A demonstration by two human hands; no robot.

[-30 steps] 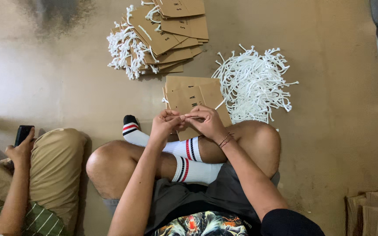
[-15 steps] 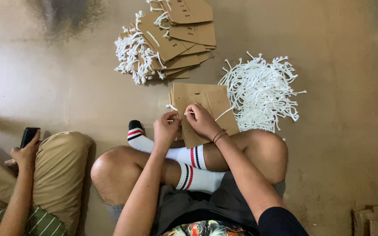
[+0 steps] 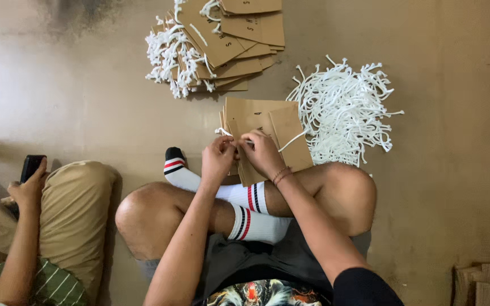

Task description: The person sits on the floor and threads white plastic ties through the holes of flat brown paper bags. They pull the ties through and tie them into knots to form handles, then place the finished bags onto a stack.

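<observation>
- Hands meet over our crossed legs: our left hand (image 3: 218, 156) and right hand (image 3: 262, 152) pinch a white cord (image 3: 290, 140) at the top edge of a flat brown paper bag (image 3: 267, 133).
- We judge that the cord is being threaded; next calls for a firm pull through the hole.
- Loose white cords (image 3: 344, 107) lie piled just right of it.
- Finished brown bags with handles (image 3: 222, 45) are stacked farther off.
- Another person's hand (image 3: 29, 190) holds a dark phone (image 3: 31, 166), far left.

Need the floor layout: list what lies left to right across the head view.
Black phone → stack of finished bags with handles → left hand → right hand → pile of white cords → cardboard boxes.
</observation>
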